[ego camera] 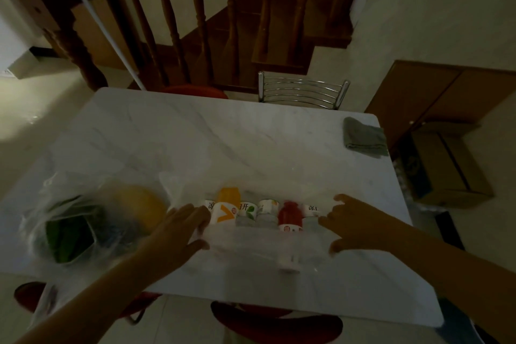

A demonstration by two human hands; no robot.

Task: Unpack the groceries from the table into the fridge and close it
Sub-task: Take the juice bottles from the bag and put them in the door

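Plastic bag [268,243] of bottles [259,212] flanked by left hand [178,229] and right hand [354,226], fingers spread, nothing pinched | risk: film slips, bottles topple or roll off table [223,142].

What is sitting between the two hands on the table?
In the head view, a row of bottles lies in a clear plastic bag between the left hand and right hand, including an orange bottle and a red bottle.
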